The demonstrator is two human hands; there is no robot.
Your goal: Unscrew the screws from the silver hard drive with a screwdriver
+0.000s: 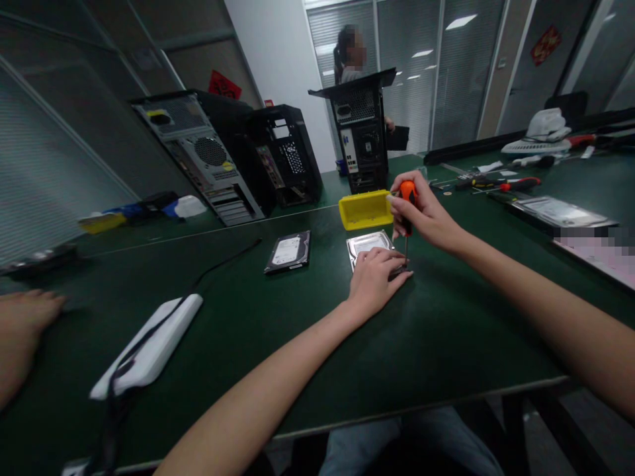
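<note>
My right hand [421,210] is closed round the orange and black handle of a screwdriver [409,192], which stands nearly upright. Its shaft runs down to the right edge of a silver hard drive [366,243] lying on the green table; the exact spot where the tip meets it is too small to make out. Across the near part of that drive lies my left hand [376,272], its fingers bent over the drive and its thumb along the right side, holding it down. Just behind the drive sits a yellow plastic tray [366,210]. To the left rests a second, black-edged hard drive [288,252].
Several computer cases [213,155] stand at the back. A white power strip [149,347] with a dark cable lies at left, near another person's hand [32,314]. Pliers and screwdrivers [516,185] and another hard drive [565,213] lie at right. A person stands behind the table.
</note>
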